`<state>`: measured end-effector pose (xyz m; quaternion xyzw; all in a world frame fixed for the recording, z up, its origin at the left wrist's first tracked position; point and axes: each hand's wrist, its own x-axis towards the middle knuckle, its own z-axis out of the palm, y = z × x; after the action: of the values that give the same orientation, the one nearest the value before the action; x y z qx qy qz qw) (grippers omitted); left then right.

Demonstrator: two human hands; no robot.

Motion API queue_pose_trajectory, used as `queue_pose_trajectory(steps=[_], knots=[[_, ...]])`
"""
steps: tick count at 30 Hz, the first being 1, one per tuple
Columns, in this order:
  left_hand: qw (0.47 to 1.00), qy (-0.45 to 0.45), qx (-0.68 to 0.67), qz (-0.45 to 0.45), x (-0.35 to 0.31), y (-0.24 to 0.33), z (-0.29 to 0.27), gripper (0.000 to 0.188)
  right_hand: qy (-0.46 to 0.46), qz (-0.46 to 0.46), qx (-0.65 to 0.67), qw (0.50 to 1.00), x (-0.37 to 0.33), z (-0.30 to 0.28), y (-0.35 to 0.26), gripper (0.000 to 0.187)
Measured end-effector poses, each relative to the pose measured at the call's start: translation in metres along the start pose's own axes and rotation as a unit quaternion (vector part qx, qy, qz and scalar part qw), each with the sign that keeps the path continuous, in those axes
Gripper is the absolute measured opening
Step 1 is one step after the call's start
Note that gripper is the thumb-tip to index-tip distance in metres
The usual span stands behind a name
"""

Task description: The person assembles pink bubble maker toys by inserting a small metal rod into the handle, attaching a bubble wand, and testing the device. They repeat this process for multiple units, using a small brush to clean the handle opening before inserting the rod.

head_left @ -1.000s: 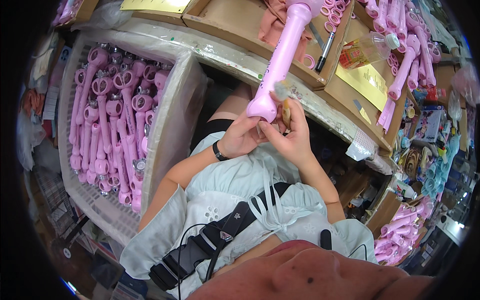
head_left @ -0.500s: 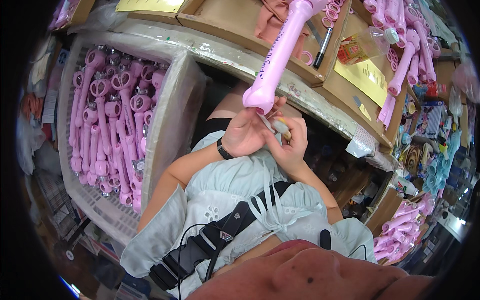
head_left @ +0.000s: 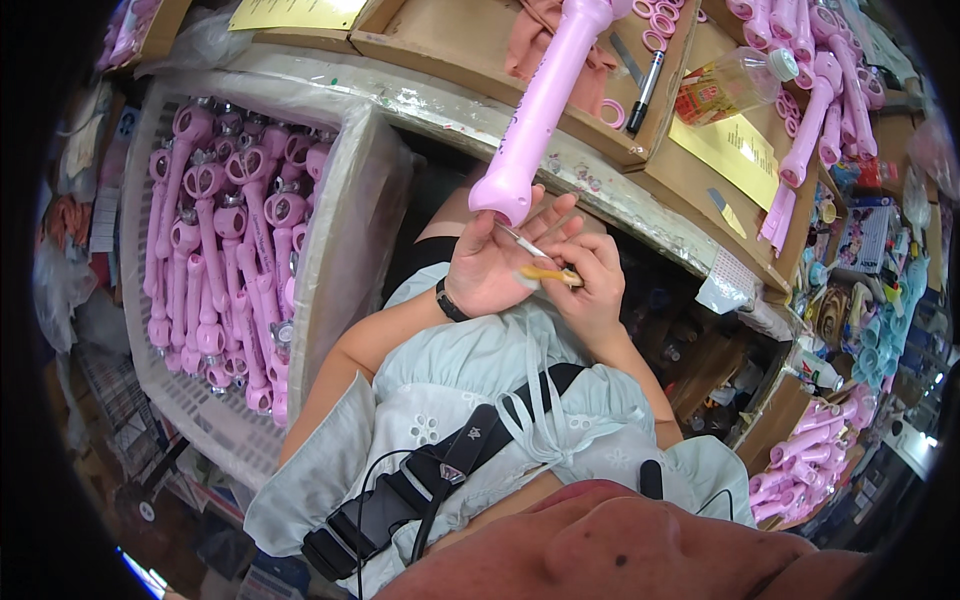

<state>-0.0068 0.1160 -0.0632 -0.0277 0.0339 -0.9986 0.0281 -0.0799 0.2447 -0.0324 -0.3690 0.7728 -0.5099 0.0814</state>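
Observation:
A long pink plastic wand (head_left: pixel 540 110) slants up and away from my lap, its far end cut off by the top of the view. My left hand (head_left: pixel 485 272) holds its near, open end at the thumb, with the other fingers spread out behind. Between the fingers of my right hand (head_left: pixel 597 288) is a small yellow-handled brush (head_left: pixel 550 274) with a pale tip, pointing at my left palm. A thin white stick with a slim tip (head_left: pixel 528 243) also runs from my right fingers to the wand's open end. Whether its tip is inside cannot be seen.
At left stands a white plastic-lined crate (head_left: pixel 350 230) of similar pink wands (head_left: pixel 205 220). Ahead, cardboard trays on the workbench (head_left: pixel 450 125) hold pink rings (head_left: pixel 655 22), a marker (head_left: pixel 646 92), a plastic bottle (head_left: pixel 728 88) and more wands (head_left: pixel 815 120). More pink parts (head_left: pixel 815 445) lie at right.
The wand's near end has shifted slightly left. My left fingers have spread wider. In my right hand, the yellow-handled brush has turned and now shows lengthwise, and the white stick shows more.

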Motion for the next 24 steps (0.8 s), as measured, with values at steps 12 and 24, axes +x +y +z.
queue_pose_trajectory(steps=[12,24], knots=[[0.999,-0.032,-0.015,0.006,0.002,0.002,-0.006,0.055,-0.053,0.141,0.152,0.977,0.013,-0.031,-0.014,0.017],[0.999,-0.013,0.044,0.007,0.004,0.005,0.001,0.046,-0.063,0.252,0.34,0.904,0.034,-0.026,-0.015,0.008]])
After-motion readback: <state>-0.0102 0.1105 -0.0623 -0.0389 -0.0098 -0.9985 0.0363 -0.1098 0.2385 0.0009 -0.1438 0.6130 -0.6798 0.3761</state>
